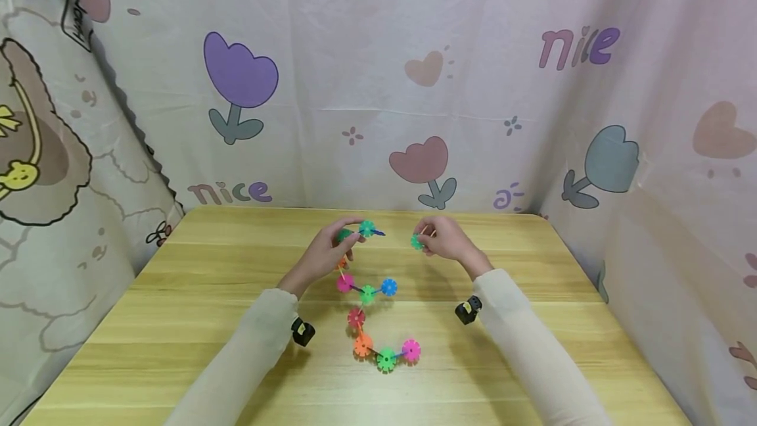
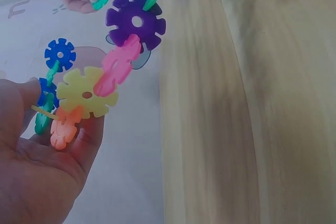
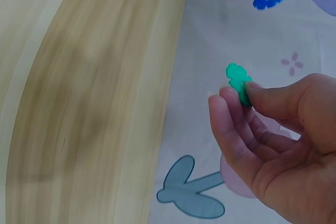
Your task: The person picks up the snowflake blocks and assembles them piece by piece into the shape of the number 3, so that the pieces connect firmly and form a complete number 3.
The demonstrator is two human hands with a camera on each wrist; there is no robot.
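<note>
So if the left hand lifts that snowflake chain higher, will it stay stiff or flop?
Probably it flexes: the chain already curves from the left hand down onto the table. It looks like light, thin plastic discs joined only at their slots, so a joint might slip apart if swung.

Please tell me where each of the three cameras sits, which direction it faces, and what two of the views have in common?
Head: on the person's head, facing forward and down at the wooden table; both sleeves, left hand and right hand show.
Left wrist: beside the left hand, looking along the snowflake-disc chain it holds.
Right wrist: beside the right hand, whose fingers pinch a green disc.
Shared: the head view also shows the chain and green disc.
</note>
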